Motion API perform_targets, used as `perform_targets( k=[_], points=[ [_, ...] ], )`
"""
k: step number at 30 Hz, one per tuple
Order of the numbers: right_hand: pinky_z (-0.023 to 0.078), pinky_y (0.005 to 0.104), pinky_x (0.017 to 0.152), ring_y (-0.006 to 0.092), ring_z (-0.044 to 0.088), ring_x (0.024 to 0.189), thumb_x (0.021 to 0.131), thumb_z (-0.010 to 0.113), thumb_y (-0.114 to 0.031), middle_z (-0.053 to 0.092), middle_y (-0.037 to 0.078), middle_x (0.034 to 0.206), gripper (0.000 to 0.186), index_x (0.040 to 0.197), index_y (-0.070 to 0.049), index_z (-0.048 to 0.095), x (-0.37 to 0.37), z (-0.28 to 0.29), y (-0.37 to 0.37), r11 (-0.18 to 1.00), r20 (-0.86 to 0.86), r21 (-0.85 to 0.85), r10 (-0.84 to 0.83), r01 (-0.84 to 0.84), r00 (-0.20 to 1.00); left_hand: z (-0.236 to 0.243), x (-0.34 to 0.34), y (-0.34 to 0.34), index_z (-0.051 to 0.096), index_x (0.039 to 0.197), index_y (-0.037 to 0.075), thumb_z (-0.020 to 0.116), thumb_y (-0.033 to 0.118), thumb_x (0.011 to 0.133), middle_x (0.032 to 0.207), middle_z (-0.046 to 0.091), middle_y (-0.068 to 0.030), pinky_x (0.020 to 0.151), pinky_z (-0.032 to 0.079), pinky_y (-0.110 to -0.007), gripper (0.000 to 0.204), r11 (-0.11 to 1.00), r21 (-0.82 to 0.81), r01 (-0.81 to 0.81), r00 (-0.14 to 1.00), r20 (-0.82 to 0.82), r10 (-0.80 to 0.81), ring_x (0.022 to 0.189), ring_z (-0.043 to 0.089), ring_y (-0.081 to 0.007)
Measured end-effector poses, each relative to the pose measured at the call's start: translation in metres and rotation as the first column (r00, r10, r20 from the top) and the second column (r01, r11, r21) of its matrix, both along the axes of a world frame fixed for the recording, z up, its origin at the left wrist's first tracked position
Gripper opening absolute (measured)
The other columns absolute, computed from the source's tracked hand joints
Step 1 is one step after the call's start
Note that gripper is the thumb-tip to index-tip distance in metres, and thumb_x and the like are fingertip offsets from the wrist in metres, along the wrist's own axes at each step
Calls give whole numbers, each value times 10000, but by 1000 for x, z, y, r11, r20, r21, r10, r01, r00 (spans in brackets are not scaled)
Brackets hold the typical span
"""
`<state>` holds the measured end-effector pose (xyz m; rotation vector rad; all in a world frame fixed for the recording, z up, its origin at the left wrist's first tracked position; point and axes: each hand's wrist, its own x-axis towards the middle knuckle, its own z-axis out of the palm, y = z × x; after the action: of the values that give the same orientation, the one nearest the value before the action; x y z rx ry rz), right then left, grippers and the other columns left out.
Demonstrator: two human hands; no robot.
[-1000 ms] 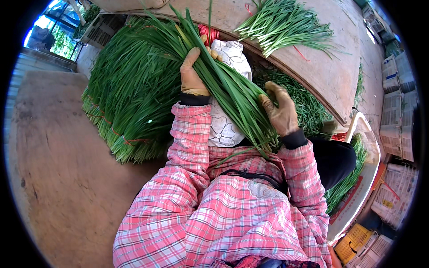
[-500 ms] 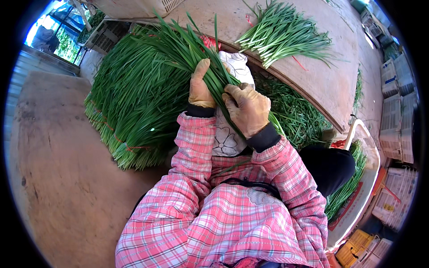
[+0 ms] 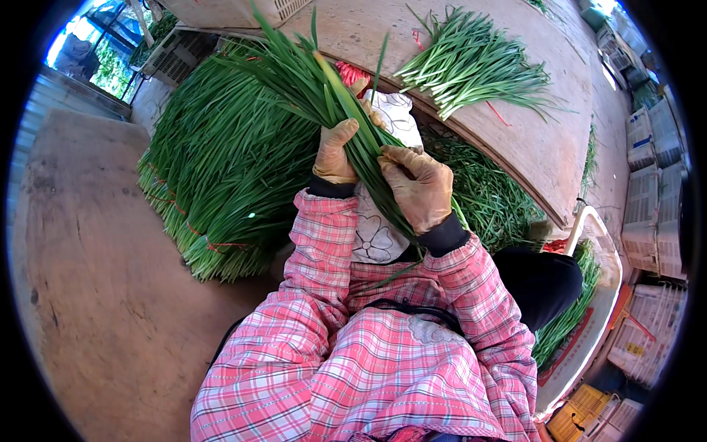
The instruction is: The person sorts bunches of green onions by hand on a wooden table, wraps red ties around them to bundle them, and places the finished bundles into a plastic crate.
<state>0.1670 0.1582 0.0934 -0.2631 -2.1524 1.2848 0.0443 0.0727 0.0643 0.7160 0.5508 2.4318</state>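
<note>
A bunch of garlic chives (image 3: 289,81) slants up and to the left across my lap. My left hand (image 3: 336,151), in a thin yellowish glove, is wrapped round it, the thumb on the near side. Lower down, my right hand (image 3: 421,188), gloved alike, pinches leaves of the same bunch with thumb and bent forefinger. One broad yellow-green leaf (image 3: 328,75) stands out on top. Beneath the bunch lies a white cloth with a dark flower outline (image 3: 377,236). The fingertips of both hands are partly hidden.
Large red-tied chive bundles (image 3: 228,140) are stacked on the left by a wooden board (image 3: 96,280). Another bunch (image 3: 475,62) lies on the board (image 3: 549,147) ahead. Loose leaves (image 3: 490,188) fill the space beneath its edge. A white basket (image 3: 608,283) of chives and stacked crates (image 3: 652,214) stand right.
Both hands have shifted slightly, the right one a little right and down. The left hand's fingers have loosened and spread somewhat round the bunch. The yellow-green leaf now shows on top.
</note>
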Motion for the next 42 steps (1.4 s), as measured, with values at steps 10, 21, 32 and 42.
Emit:
perform_targets(
  k=[10, 21, 32, 42],
  points=[
    [483, 219, 660, 103, 588, 708, 854, 564, -4, 636, 80, 840, 89, 923, 52, 563, 24, 26, 11, 650, -83, -722, 257, -236, 963, 0, -4, -3, 345, 1305, 17, 547, 119, 824, 1273, 479, -169, 786, 470, -302, 531, 990, -123, -74, 990, 108, 87, 791, 529, -137],
    [438, 199, 515, 100, 541, 566, 859, 569, -20, 643, 128, 830, 74, 917, 23, 560, 117, 25, 51, 623, -121, -777, -4, -92, 993, 1, -2, 2, 542, 1105, 40, 511, 112, 870, 848, 572, -26, 721, 475, -333, 248, 929, -252, -271, 882, 321, 345, 731, 535, -148],
    [484, 334, 733, 257, 604, 839, 775, 670, -109, 620, 122, 1016, 268, 1025, -48, 597, 204, -30, 127, 842, 470, 444, -511, 308, 720, -4, -10, -3, 538, 1064, 10, 500, 110, 871, 798, 550, -48, 692, 471, -347, 220, 925, -234, -301, 870, 330, 366, 696, 523, -172],
    [485, 390, 657, 318, 588, 800, 779, 579, -140, 594, 128, 946, 114, 854, -54, 583, 142, -21, 90, 896, 317, 418, 12, -151, 948, -5, -17, -6, 554, 1018, 54, 544, 148, 847, 734, 531, -2, 669, 465, -317, 196, 922, -276, -270, 843, 396, 365, 654, 516, -136]
  ],
)
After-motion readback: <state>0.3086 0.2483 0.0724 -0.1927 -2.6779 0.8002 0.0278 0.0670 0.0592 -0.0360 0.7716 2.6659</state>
